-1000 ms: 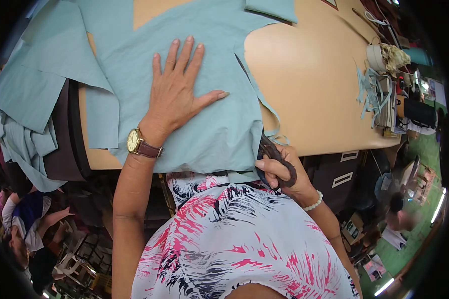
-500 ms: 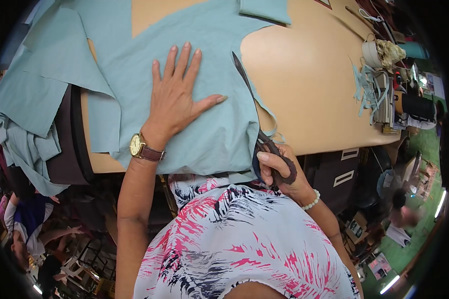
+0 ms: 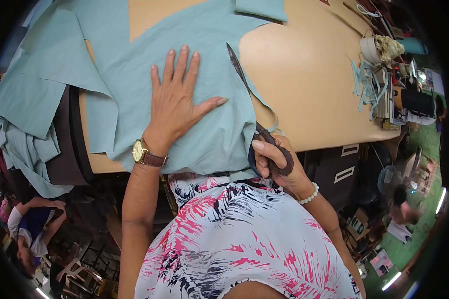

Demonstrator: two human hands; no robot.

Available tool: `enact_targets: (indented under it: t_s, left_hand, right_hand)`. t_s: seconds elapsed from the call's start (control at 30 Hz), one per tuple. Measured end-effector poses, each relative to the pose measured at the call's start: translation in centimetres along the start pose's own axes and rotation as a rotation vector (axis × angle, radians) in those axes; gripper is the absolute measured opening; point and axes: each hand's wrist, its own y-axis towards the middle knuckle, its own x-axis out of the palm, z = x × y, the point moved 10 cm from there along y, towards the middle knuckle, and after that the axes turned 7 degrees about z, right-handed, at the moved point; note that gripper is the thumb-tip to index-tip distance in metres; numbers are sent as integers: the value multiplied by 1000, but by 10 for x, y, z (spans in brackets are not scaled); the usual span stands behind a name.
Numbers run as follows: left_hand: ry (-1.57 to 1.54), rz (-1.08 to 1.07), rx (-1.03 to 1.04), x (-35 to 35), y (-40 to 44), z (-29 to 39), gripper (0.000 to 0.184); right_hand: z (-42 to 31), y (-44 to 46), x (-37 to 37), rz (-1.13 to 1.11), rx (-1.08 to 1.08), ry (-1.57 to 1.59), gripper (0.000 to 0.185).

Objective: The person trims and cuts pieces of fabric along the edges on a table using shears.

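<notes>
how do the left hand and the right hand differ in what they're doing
The left hand lies flat on the blue-green cloth, fingers spread, while the right hand is curled around the handles of the dark scissors. The left hand rests well in on the cloth; the right hand is down by the near edge of the table. Both are bare.

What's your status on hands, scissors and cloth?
Left hand spread flat on cloth. Right hand holding scissors, blade along cloth's right side. Narrow strip beside blade. No obstruction visible.
</notes>
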Motion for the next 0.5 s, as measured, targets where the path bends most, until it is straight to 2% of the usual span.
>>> enact_targets:
  t_s: [0.33,0.5]
  left_hand:
    - [12,43,-63,-1,-10,9,57]
    - [20,54,-94,-1,-16,15,56]
  right_hand:
    - [12,-6,4,10,-14,-41,30]
    - [19,-8,6,28,12,-27,30]
